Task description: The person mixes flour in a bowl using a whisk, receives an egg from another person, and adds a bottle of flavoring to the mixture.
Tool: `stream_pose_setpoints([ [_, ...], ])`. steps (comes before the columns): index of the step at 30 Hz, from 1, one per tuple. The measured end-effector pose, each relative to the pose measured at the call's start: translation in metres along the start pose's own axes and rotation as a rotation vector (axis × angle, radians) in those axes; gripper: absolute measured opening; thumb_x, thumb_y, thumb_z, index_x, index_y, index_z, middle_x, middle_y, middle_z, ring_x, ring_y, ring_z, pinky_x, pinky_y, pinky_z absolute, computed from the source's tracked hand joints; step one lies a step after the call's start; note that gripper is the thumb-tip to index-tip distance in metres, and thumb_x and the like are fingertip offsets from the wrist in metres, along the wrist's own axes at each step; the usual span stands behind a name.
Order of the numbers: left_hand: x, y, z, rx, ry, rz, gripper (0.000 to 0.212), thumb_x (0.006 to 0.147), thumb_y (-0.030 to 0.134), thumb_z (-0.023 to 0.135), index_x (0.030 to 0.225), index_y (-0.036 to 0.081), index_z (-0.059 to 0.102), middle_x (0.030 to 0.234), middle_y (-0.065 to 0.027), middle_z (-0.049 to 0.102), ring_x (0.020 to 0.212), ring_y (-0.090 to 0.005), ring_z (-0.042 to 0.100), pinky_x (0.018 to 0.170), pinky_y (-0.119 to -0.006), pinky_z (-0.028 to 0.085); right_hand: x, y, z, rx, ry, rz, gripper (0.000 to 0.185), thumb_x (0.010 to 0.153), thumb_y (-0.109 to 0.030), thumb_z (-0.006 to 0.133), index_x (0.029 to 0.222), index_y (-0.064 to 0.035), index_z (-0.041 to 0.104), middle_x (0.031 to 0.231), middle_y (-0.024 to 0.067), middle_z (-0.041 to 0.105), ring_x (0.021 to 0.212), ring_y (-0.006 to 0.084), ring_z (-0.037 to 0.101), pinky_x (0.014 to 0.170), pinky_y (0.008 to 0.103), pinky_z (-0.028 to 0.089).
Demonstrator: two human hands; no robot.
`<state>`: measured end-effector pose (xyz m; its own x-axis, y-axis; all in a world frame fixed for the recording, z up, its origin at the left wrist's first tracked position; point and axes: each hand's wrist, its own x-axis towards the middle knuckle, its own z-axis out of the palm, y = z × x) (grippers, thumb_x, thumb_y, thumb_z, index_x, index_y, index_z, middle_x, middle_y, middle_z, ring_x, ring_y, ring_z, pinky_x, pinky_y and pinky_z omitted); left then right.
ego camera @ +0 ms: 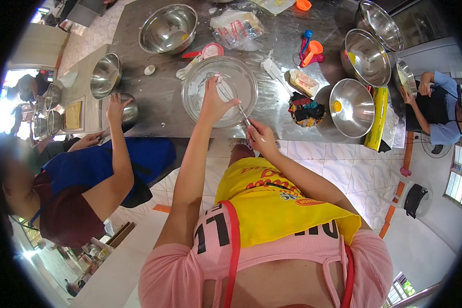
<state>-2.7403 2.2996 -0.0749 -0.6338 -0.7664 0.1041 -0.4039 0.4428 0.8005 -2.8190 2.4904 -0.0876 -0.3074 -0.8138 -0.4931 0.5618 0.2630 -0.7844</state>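
Observation:
My right hand [261, 138] grips the metal handle of a balloon whisk [227, 90] at the table's near edge. The whisk's wires reach over a large clear bowl [250, 73], which holds a whitish substance [200, 82]. Above the bowl is my left hand [214, 101], its thumb spread from its fingers. Those fingers are beside the whisk's wires, with the fingertips close to the far end; whether they touch the wires is hard to tell. Behind the bowl lie white measuring spoons [186, 69] and a pink cup [212, 51] of white powder.
Right of the bowl are a spatula [273, 69], a wrapped block [304, 82], a cloth bundle [307, 109] and a steel bowl [352, 115] with a yolk. An egg [149, 70] lies left. Co-workers stand at left [81, 184] and right [441, 104].

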Motion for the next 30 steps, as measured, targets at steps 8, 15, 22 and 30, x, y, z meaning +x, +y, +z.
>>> stream_pose_setpoints([
  [8, 0.0, -0.004, 0.004, -0.047, -0.044, 0.002, 0.092, 0.057, 0.019, 0.084, 0.131, 0.002, 0.034, 0.127, -0.0206, 0.04, 0.119, -0.0351, 0.041, 0.1, -0.04, 0.036, 0.001, 0.005, -0.001, -0.049, 0.004, -0.038, 0.027, 0.094, -0.014, 0.049, 0.117, -0.0017, 0.055, 0.065, -0.0019, 0.047, 0.044, 0.0039, 0.037, 0.038, 0.0195, 0.028],
  [15, -0.001, -0.011, 0.009, -0.115, -0.027, 0.08, 0.091, 0.06, 0.016, 0.082, 0.134, 0.001, 0.031, 0.13, -0.0212, 0.038, 0.12, -0.0353, 0.04, 0.101, -0.04, 0.035, -0.004, -0.001, 0.003, -0.045, 0.011, -0.016, 0.029, 0.095, -0.017, 0.049, 0.119, -0.0016, 0.054, 0.066, -0.0025, 0.048, 0.044, 0.0036, 0.037, 0.038, 0.0189, 0.027],
  [22, -0.002, -0.006, 0.002, -0.135, -0.08, 0.058, 0.092, 0.064, 0.015, 0.079, 0.138, 0.001, 0.027, 0.132, -0.0219, 0.036, 0.122, -0.0346, 0.039, 0.103, -0.04, 0.034, 0.0, 0.009, 0.002, -0.099, 0.038, -0.078, 0.025, 0.094, -0.014, 0.048, 0.114, -0.0018, 0.056, 0.064, -0.0021, 0.047, 0.045, 0.004, 0.039, 0.039, 0.0195, 0.031],
  [30, -0.001, -0.006, 0.0, -0.087, -0.078, 0.119, 0.089, 0.065, 0.014, 0.078, 0.137, 0.0, 0.027, 0.131, -0.0216, 0.036, 0.122, -0.0349, 0.038, 0.102, -0.039, 0.034, -0.001, 0.008, 0.004, -0.115, 0.044, -0.075, 0.032, 0.094, -0.014, 0.049, 0.123, 0.0007, 0.052, 0.068, -0.0016, 0.049, 0.051, 0.0041, 0.04, 0.043, 0.0186, 0.032],
])
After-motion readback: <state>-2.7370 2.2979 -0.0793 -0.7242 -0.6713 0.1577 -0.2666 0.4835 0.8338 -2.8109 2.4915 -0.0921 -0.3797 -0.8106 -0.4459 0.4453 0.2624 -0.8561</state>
